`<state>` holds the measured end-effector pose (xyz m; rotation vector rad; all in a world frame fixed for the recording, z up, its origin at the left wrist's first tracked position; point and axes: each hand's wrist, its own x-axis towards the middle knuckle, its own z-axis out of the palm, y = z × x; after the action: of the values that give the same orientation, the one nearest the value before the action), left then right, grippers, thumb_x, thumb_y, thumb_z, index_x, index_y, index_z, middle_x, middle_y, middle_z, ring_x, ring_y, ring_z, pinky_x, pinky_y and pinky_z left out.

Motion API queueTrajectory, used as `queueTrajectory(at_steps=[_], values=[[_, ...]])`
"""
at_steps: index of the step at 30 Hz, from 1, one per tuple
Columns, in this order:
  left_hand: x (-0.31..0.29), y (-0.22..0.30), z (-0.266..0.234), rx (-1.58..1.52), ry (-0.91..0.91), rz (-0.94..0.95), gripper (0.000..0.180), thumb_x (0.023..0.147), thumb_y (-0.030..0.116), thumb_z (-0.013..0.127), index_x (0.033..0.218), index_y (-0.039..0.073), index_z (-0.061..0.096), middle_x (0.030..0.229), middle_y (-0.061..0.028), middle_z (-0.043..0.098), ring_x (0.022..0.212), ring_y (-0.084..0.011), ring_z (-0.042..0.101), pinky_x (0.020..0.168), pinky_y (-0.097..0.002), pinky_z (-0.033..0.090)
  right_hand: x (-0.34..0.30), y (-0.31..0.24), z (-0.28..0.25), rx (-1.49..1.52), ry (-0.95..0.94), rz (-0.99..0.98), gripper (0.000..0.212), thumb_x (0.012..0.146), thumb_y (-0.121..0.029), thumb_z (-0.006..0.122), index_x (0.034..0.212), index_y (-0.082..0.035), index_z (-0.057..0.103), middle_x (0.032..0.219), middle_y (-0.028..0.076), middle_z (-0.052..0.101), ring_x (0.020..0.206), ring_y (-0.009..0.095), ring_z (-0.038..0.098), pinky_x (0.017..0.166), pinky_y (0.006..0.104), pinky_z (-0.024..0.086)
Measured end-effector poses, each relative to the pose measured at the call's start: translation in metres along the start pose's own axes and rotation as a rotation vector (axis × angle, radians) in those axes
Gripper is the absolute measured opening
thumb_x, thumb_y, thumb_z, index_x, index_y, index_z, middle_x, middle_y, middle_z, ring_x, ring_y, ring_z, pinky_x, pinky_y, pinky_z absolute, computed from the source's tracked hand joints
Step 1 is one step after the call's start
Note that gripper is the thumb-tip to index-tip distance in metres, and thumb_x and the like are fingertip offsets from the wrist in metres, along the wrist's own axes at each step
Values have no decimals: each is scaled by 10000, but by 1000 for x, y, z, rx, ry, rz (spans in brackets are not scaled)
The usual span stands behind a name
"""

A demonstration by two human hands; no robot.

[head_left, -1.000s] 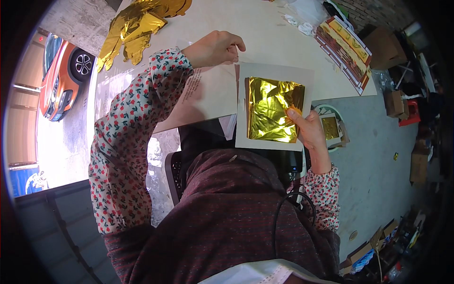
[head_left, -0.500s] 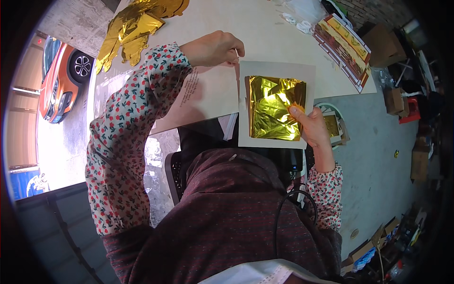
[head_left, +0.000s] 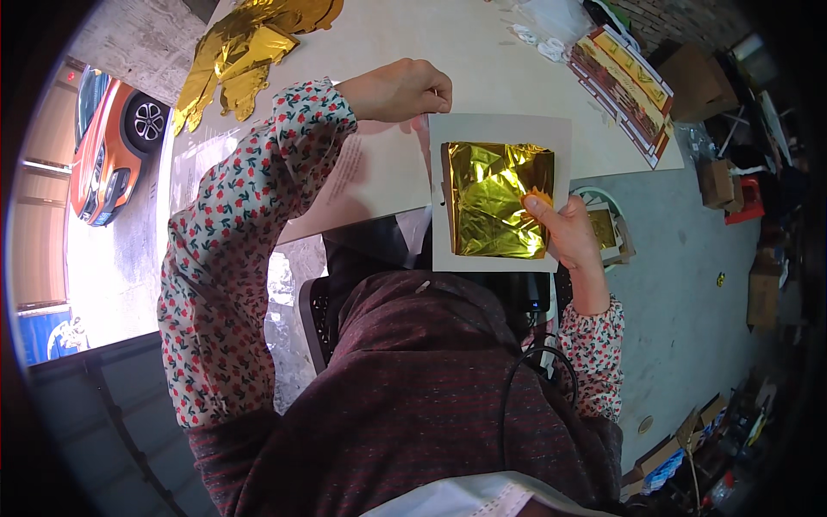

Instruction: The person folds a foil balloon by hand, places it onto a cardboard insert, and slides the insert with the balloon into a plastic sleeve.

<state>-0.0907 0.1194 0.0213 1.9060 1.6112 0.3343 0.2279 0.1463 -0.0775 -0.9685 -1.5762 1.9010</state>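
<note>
My right hand [head_left: 568, 231] grips a pale card [head_left: 501, 127] by its right side, with the thumb on top. On the card lies a square of crinkled, shiny gold foil [head_left: 500, 207]. A small orange bit [head_left: 536, 195] shows at the thumb tip; what it is I cannot make out. Just beyond the card's upper left corner, my left hand [head_left: 401, 90] is closed in a pinch. It holds the upper corner of a clear plastic film [head_left: 379, 164] with small print, which spreads left of the card over the table edge.
Gold foil pieces [head_left: 241, 60] are heaped at the table's far left. A printed cardboard sheet [head_left: 622, 95] lies at its right end, near crumpled clear plastic [head_left: 556, 21]. Below the table's right side stands a round bin [head_left: 616, 207] with card scraps. Boxes [head_left: 699, 82] line the right.
My left hand has shifted slightly to the right, and the film's edge has moved with it. The card and foil have moved a little left and down in my right hand.
</note>
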Motion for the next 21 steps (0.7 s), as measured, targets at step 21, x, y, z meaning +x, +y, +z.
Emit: queueTrajectory(at_steps=[21], values=[[-29, -27, 47, 202, 484, 318, 505, 859, 107, 689, 1332, 56, 522, 1342, -185, 520, 1264, -326, 507, 1060, -408, 434, 9, 27, 18, 234, 19, 37, 172, 924, -111, 685, 1044, 13, 690, 985, 64, 705, 861, 113, 660, 763, 266, 537]])
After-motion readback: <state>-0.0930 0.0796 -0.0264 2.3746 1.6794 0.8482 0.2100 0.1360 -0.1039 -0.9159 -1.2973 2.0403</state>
